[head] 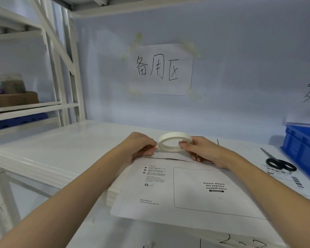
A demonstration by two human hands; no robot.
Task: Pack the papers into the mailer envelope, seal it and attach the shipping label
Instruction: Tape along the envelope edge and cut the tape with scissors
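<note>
A white mailer envelope (183, 190) lies flat on the white table, its printed waybill box facing up and its flap end at the far side. It rests partly on a stack of white sheets (113, 192) showing at its left edge. Above the flap end, my right hand (202, 151) holds a white tape roll (174, 142) by its right rim. My left hand (141, 145) pinches the roll's left edge with its fingertips. The shipping label (284, 178) with barcodes lies on the table to the right of the envelope.
Black-handled scissors (277, 162) lie on the label's far end. A blue plastic crate (304, 149) stands at the right edge. A white shelving rack (43, 97) with boxes is at the left. A handwritten paper sign (161, 68) is taped to the back wall.
</note>
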